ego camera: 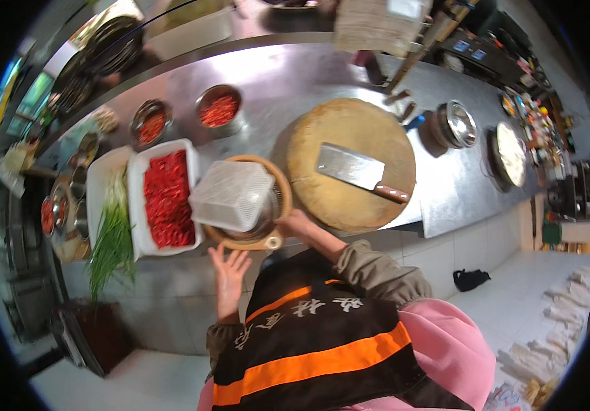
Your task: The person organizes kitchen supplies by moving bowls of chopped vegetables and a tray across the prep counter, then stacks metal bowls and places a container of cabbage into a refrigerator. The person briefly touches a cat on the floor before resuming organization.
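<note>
A round tan plastic basin [286,187] sits near the front edge of the steel counter. My right hand [295,224] grips its rim at the near right. Upside down across the basin's top rests a translucent white perforated plastic basket [231,192], which hides most of the inside. My left hand [231,269] is in front of the basin's near left side, palm up with fingers apart, holding nothing. Right of the basin, a cleaver [351,167] with a wooden handle lies flat on a thick round wooden chopping board [320,120].
Left of the basin stand a white tub of chopped red peppers [169,200] and a tub with green scallions [113,231] overhanging the edge. Behind are metal pots of chopped red pepper [219,110] [152,126]. Stacked steel bowls [459,125] stand at right.
</note>
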The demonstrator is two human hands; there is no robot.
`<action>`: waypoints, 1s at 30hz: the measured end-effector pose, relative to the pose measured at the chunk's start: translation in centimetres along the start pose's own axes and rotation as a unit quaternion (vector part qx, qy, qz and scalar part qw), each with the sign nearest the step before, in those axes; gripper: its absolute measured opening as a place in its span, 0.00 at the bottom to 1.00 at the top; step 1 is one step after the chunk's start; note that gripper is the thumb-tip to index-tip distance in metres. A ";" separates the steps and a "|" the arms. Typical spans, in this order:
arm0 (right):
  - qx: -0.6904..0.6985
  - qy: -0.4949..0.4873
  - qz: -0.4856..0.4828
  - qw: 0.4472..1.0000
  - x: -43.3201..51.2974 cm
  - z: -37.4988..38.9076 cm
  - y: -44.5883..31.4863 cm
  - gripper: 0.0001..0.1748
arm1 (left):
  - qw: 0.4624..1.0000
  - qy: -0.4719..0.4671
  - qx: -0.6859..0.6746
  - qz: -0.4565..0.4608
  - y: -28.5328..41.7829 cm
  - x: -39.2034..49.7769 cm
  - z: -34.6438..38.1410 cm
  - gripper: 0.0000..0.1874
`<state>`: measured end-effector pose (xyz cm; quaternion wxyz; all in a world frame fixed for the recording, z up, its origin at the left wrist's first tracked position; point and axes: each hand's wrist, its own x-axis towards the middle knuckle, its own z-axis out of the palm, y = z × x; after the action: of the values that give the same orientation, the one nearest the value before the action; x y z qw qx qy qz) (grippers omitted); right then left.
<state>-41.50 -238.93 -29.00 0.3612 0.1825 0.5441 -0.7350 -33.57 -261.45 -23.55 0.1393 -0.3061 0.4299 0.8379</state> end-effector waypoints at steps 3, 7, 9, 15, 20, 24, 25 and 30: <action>0.025 -0.065 -0.063 0.996 -1.6 -4.4 -2.9 0.26 | 0.995 0.022 -0.048 0.083 -0.5 2.8 1.2 0.43; 0.068 0.076 -0.246 0.964 -7.7 -18.9 -7.5 0.29 | 0.980 0.046 -0.054 0.188 -0.7 5.0 1.5 0.40; 0.117 0.288 -0.239 0.920 -9.8 -30.0 -8.7 0.42 | 0.970 0.142 -0.031 0.197 -1.1 5.0 1.6 0.36; 0.221 0.352 -0.288 0.863 -5.1 -58.0 -5.2 0.51 | 0.848 0.355 0.231 0.318 -0.5 -0.4 5.9 0.27; 0.241 0.349 -0.366 0.828 -3.1 -60.4 -4.8 0.16 | 0.776 0.274 0.361 0.438 1.7 -2.9 12.9 0.22; 0.222 0.352 -0.370 0.831 -10.5 -53.9 -3.7 0.15 | 0.831 0.112 0.351 0.417 -2.3 -0.6 18.5 0.15; 0.249 0.337 -0.338 0.843 -12.4 -52.3 -3.3 0.14 | 0.761 0.070 0.454 0.459 -4.3 -0.1 20.4 0.13; 0.297 0.312 -0.220 0.875 -21.5 -47.8 0.3 0.06 | 0.736 -0.210 0.496 0.410 -15.8 3.2 35.6 0.20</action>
<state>-32.77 -187.26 -31.29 -0.0699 0.3764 0.4112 -0.8273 -42.16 -223.51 -19.83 0.0013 0.1962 0.8284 0.5246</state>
